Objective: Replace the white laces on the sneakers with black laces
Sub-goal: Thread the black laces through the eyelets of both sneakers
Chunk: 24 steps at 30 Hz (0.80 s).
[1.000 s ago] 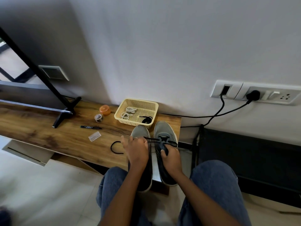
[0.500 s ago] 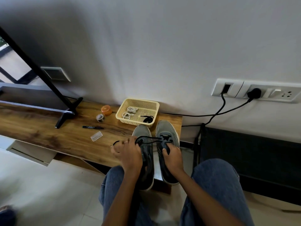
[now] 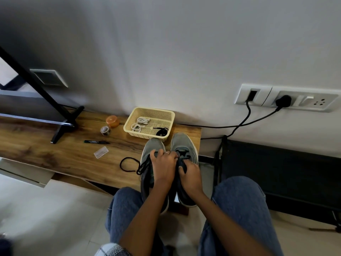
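Black lace (image 3: 129, 164) is partly threaded: one long end trails off the left sneaker (image 3: 150, 154) and loops over the wooden tabletop (image 3: 64, 154) to the left. Both grey sneakers stand side by side at the near right end of the tabletop, toes toward the wall. The left hand (image 3: 163, 168) lies over the tongue of the left sneaker, its fingers bent and reaching toward the right sneaker (image 3: 184, 145). The right hand (image 3: 190, 177) has its fingers pinched together on a dark strand at that shoe's eyelets. Whether the left fingers grip anything I cannot tell.

The likely trouble is tangling. The slack loop could snag on the shoe's toe or knot on itself as it is pulled through. The heels overhang the near edge, so a hard tug could tip a sneaker to the floor. With the hands covering the eyelets, a skipped hole is also easy.

Just behind the toes sits a cream mesh basket (image 3: 149, 123) holding the white laces (image 3: 140, 123) and a dark bundle. Farther left lie a black marker (image 3: 96, 142), a small clear packet (image 3: 100, 152), a tape roll (image 3: 105, 130) and an orange lid (image 3: 112, 121), all well apart from the lacing. Nothing blocks the hands.
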Available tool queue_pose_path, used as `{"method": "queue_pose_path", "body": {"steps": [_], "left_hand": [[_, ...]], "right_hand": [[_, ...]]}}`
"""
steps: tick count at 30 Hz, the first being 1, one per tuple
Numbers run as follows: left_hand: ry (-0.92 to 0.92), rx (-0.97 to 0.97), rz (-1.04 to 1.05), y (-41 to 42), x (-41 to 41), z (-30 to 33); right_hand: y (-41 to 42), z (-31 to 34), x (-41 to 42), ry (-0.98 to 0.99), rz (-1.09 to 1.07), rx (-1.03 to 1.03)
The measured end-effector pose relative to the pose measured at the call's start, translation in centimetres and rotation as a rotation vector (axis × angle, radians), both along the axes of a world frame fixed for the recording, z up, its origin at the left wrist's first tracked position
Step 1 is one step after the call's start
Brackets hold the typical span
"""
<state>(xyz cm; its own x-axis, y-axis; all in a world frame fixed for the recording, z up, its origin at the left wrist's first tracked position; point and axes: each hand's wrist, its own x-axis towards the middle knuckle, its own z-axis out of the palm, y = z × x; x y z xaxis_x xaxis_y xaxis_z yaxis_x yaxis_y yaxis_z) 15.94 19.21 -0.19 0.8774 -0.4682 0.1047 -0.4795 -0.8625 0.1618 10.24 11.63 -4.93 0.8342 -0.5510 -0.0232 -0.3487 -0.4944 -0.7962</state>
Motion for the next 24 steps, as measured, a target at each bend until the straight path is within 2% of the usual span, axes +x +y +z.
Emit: {"method": "queue_pose_path", "body": {"steps": [6,10,19,24], "left_hand": [[-0.057,0.131,-0.048,0.0,0.7,0.0],[0.047,0.194,-0.045,0.3,1.4,0.8],[0.657,-0.023,0.001,2.5,3.9,1.2],[0.486,-0.078,0.081,1.5,2.9,1.0]], "right_hand": [[0.0,-0.1,-0.1,-0.016,-0.005,-0.023],[0.1,0.2,-0.1,-0.031,0.000,-0.013],[0.1,0.5,-0.3,0.006,0.002,-0.030],[0.1,0.6,-0.1,0.012,-0.010,-0.015]]}}
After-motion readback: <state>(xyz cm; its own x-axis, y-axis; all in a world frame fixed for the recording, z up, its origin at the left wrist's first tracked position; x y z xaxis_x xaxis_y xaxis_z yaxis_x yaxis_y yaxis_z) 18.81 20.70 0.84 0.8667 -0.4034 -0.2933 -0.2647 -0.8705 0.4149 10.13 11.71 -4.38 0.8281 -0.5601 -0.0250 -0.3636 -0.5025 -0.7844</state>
